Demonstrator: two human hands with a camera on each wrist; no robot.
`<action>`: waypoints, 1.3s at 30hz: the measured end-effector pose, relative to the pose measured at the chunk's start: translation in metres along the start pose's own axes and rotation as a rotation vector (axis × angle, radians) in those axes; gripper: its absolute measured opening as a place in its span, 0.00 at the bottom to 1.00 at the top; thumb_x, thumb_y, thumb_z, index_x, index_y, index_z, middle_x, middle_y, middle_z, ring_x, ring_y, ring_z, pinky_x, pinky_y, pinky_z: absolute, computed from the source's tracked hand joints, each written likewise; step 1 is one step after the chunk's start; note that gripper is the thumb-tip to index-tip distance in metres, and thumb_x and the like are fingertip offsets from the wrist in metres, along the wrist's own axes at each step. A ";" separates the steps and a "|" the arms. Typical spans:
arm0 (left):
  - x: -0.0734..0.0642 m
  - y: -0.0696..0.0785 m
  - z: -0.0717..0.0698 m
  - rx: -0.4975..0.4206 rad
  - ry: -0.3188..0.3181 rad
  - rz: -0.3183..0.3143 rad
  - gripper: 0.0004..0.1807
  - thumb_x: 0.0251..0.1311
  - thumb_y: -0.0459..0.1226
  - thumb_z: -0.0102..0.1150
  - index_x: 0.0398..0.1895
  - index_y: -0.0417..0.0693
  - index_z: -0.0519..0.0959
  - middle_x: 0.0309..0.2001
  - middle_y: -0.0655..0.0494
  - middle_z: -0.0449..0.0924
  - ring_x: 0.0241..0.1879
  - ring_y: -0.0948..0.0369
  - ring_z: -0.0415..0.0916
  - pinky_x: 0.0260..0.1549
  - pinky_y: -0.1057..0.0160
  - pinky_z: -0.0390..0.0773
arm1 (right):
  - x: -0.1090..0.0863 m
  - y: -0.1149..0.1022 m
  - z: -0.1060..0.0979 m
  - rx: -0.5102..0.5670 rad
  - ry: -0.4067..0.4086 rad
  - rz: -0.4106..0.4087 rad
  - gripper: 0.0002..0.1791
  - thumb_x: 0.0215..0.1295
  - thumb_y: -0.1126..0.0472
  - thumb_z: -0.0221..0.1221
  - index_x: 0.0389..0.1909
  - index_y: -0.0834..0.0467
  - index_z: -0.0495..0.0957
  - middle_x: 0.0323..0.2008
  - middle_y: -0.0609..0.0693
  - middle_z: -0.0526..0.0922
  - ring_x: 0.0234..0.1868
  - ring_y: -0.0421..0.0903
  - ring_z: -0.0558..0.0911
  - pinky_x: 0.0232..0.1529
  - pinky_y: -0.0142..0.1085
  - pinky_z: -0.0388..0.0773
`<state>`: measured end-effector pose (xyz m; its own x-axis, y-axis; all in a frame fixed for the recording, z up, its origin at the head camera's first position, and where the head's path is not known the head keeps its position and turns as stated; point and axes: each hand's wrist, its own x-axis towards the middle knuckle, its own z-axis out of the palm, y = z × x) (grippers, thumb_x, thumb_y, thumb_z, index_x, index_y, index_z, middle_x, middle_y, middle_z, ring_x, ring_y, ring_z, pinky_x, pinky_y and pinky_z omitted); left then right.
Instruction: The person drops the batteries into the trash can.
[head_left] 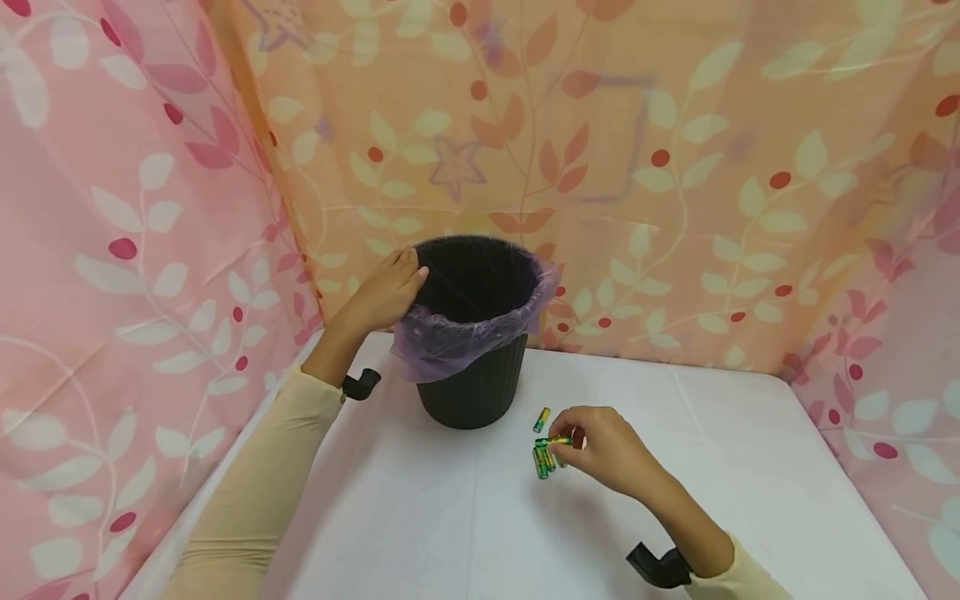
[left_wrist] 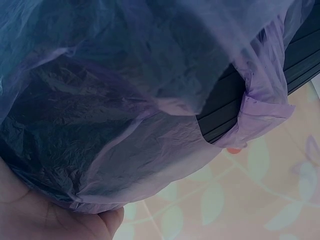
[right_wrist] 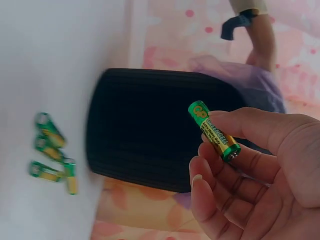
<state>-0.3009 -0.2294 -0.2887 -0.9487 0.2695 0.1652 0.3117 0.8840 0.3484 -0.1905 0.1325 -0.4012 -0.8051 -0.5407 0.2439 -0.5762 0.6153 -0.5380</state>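
Right hand (head_left: 606, 450) pinches one battery (right_wrist: 214, 131); left hand (head_left: 386, 290) grips black bin (head_left: 471, 393) at rim; loose batteries (head_left: 540, 463) on tabletop (head_left: 420, 517).

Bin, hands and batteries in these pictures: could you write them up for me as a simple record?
Bin: dark, upright on the white table
Bag: purple, thin, folded over the bin's top edge
Inside of bin: too dark to tell
Left hand: at the bin's top edge, on its left side; exact grip unclear
Right hand: pinches one green and gold battery
Loose batteries: four visible, lying on the table
Backdrop: leaf-patterned cloth, pink and orange
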 end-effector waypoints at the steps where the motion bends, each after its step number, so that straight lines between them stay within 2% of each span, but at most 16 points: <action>1: 0.000 0.000 0.000 -0.001 0.001 0.002 0.37 0.82 0.50 0.25 0.78 0.29 0.44 0.80 0.36 0.40 0.81 0.47 0.32 0.77 0.48 0.37 | 0.003 -0.003 -0.004 -0.007 0.004 -0.013 0.06 0.57 0.62 0.73 0.32 0.50 0.86 0.28 0.35 0.83 0.27 0.34 0.77 0.27 0.30 0.76; 14: 0.000 0.000 0.002 0.002 -0.007 0.007 0.37 0.82 0.50 0.25 0.78 0.28 0.45 0.80 0.37 0.40 0.81 0.46 0.33 0.77 0.48 0.38 | 0.042 -0.048 -0.052 -0.025 0.036 -0.122 0.04 0.59 0.61 0.73 0.35 0.52 0.89 0.30 0.36 0.83 0.30 0.36 0.78 0.30 0.32 0.77; 19: -0.001 0.001 0.002 -0.004 -0.004 0.007 0.37 0.82 0.50 0.24 0.78 0.28 0.45 0.80 0.36 0.40 0.81 0.47 0.32 0.77 0.48 0.38 | 0.058 -0.061 -0.070 0.030 0.043 -0.148 0.04 0.59 0.61 0.73 0.35 0.51 0.90 0.27 0.38 0.83 0.30 0.40 0.79 0.29 0.33 0.77; 23: -0.001 0.000 0.002 -0.001 -0.003 0.007 0.37 0.82 0.50 0.24 0.78 0.28 0.44 0.80 0.36 0.40 0.81 0.47 0.32 0.77 0.49 0.37 | 0.072 -0.070 -0.083 0.098 0.071 -0.167 0.05 0.59 0.61 0.73 0.37 0.54 0.90 0.29 0.41 0.85 0.29 0.43 0.80 0.29 0.34 0.79; 30: 0.000 -0.001 0.001 0.005 -0.011 0.014 0.36 0.82 0.49 0.24 0.78 0.27 0.44 0.80 0.35 0.40 0.80 0.46 0.31 0.77 0.49 0.37 | 0.104 -0.079 -0.099 0.156 0.139 -0.160 0.06 0.60 0.61 0.73 0.37 0.57 0.90 0.31 0.47 0.87 0.28 0.46 0.82 0.27 0.33 0.79; 36: 0.001 -0.003 0.000 0.008 -0.013 0.015 0.36 0.82 0.49 0.24 0.78 0.27 0.44 0.80 0.35 0.40 0.80 0.46 0.31 0.77 0.49 0.36 | 0.132 -0.082 -0.107 0.085 0.168 -0.102 0.07 0.60 0.57 0.73 0.37 0.54 0.91 0.30 0.46 0.85 0.29 0.47 0.79 0.24 0.33 0.73; 39: 0.001 -0.002 -0.001 0.001 -0.012 0.020 0.36 0.82 0.49 0.24 0.78 0.28 0.44 0.80 0.35 0.39 0.80 0.46 0.31 0.77 0.48 0.36 | 0.144 -0.080 -0.108 0.056 0.174 -0.080 0.08 0.60 0.56 0.73 0.37 0.55 0.91 0.28 0.47 0.86 0.30 0.48 0.79 0.27 0.34 0.74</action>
<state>-0.3025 -0.2307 -0.2883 -0.9430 0.2916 0.1606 0.3304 0.8787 0.3445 -0.2756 0.0667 -0.2356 -0.7720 -0.4764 0.4208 -0.6345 0.5387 -0.5542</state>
